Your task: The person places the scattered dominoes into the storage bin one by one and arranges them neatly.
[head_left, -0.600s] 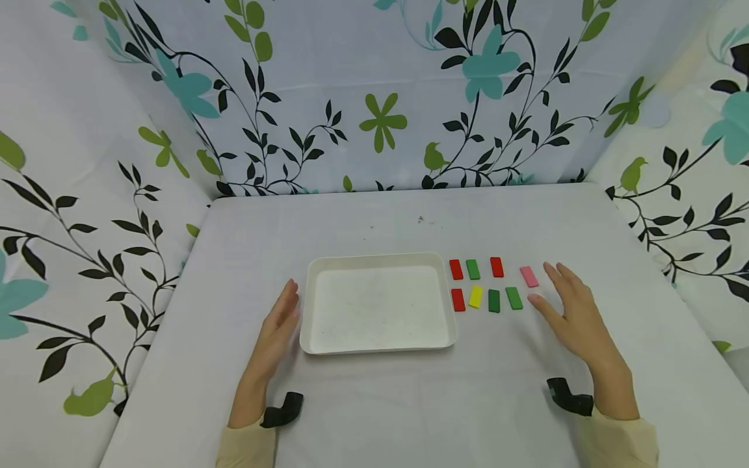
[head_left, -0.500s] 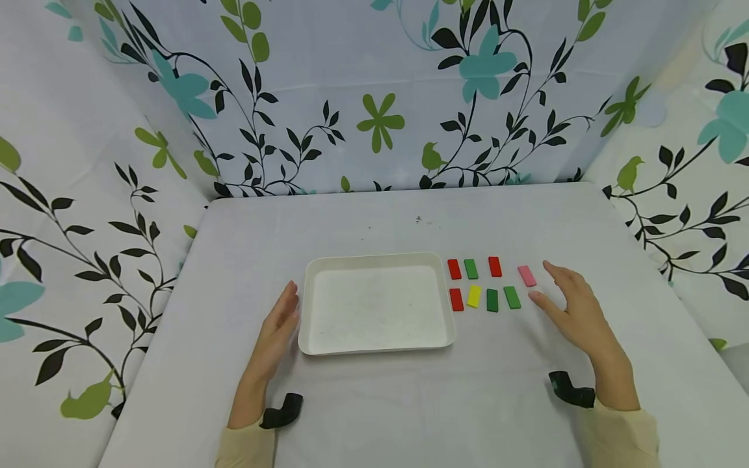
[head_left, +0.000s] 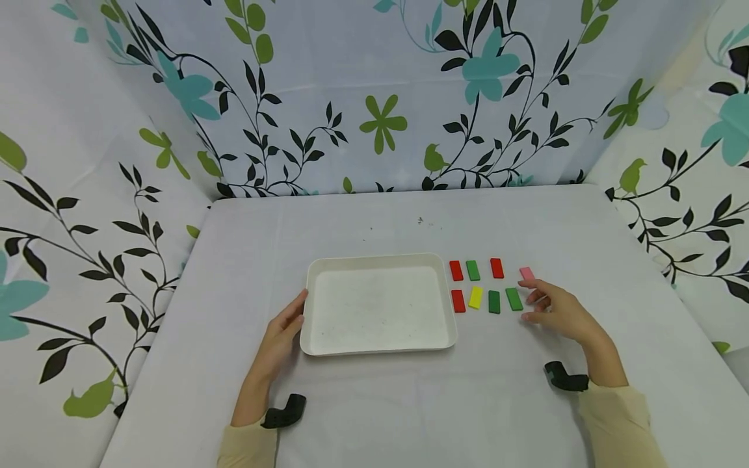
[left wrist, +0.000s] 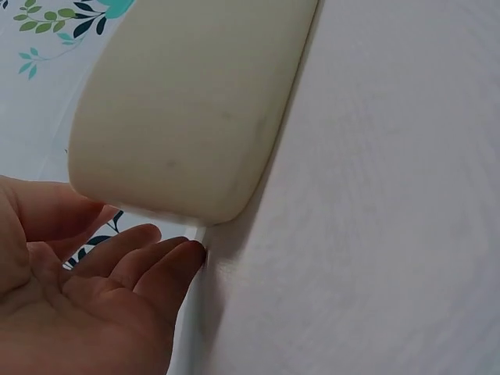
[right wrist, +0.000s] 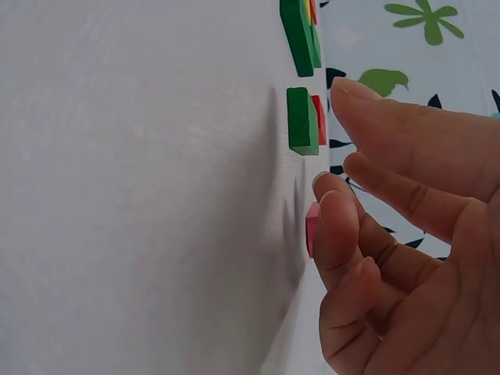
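A white rectangular tray (head_left: 374, 351) lies at the middle of the table. At its left rim is my left hand (head_left: 279, 339), fingertips right at the edge. In the left wrist view, that hand's fingers (left wrist: 168, 269) lie loosely bent by the tray's outer end wall (left wrist: 176, 117). My right hand (head_left: 560, 313) hovers at the right end of the small coloured blocks, fingers loosely bent and thumb apart, with nothing between them. Its fingers partly cover the pink block (head_left: 526, 272). A green block (head_left: 514, 299) lies just left of its fingertips.
Right of the tray, blocks lie in two loose rows, including a red block (head_left: 458, 301), a yellow block (head_left: 476, 298) and a dark green block (head_left: 494, 301). A white cloth covers the table (head_left: 398, 416). Leaf-patterned curtains (head_left: 328, 58) surround its back and sides.
My right hand has moved left over the pink block, its fingers now more bent. My left hand has shifted slightly right, to the tray's rim. Tray and blocks stay put.
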Tool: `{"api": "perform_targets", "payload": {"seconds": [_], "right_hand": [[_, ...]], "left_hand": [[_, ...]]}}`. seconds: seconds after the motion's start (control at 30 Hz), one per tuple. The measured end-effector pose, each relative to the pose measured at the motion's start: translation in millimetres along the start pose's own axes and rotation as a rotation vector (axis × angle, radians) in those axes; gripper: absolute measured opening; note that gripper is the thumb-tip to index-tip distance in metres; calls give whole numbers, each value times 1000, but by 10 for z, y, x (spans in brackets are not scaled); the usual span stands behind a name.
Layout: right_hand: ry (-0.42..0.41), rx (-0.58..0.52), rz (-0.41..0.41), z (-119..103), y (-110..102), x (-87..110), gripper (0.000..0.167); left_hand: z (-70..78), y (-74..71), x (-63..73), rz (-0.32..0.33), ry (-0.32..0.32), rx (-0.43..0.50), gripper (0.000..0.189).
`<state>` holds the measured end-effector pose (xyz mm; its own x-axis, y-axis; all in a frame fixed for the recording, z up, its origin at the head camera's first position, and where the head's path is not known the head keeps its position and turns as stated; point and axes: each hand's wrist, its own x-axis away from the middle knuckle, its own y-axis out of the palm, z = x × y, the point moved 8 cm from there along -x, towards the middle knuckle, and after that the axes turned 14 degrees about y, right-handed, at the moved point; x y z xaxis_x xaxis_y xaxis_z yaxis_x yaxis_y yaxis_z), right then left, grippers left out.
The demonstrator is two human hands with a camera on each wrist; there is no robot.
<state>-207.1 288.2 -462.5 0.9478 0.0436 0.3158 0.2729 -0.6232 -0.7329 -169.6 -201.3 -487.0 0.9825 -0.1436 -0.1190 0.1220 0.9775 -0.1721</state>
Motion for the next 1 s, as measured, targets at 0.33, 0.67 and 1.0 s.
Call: {"api": "perform_targets", "payload": {"seconds": [0.33, 0.67, 1.0], "right_hand": [[17, -46, -13, 78, 76, -96, 61], [32, -34, 21, 67, 90, -138, 52], [36, -36, 43, 65, 96, -152, 48]], "left_hand": [[-30, 11, 10, -6, -28, 12, 49], [-48, 11, 4, -5, -34, 20, 49], [-42, 16, 9, -4, -24, 42, 49]]}}
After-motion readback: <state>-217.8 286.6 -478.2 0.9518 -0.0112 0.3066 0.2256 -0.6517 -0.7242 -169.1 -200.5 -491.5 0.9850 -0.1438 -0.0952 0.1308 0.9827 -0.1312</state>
